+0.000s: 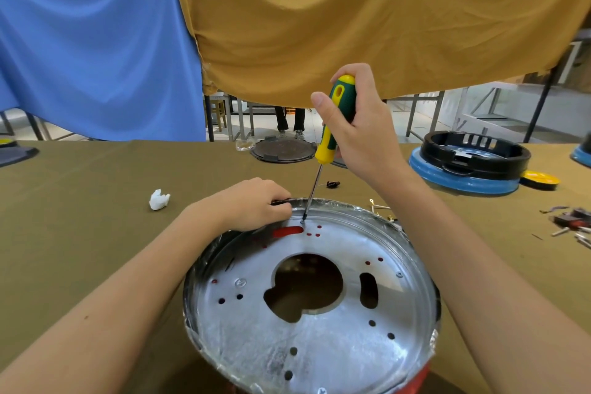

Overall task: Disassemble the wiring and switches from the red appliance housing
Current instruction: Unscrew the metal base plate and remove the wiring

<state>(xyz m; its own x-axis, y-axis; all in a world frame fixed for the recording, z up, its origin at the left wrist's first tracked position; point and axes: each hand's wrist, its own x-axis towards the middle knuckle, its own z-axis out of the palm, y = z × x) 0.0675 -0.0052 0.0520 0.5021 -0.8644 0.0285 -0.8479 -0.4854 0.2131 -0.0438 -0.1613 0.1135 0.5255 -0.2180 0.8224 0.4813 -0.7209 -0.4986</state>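
The red appliance housing [415, 377] sits on the olive table [80, 201], its silver metal plate [335, 339] facing up. The left hand [252, 203] grips its far rim. The right hand [358, 125] clasps a screwdriver [335, 112], whose tip meets a screw [302, 221] beside the left fingers.

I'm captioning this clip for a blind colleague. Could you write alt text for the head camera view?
A person's right hand grips a yellow-and-green screwdriver, its tip on a screw at the far edge of a round metal plate in a red appliance housing. The left hand holds the rim; blue and mustard cloths hang behind the table.
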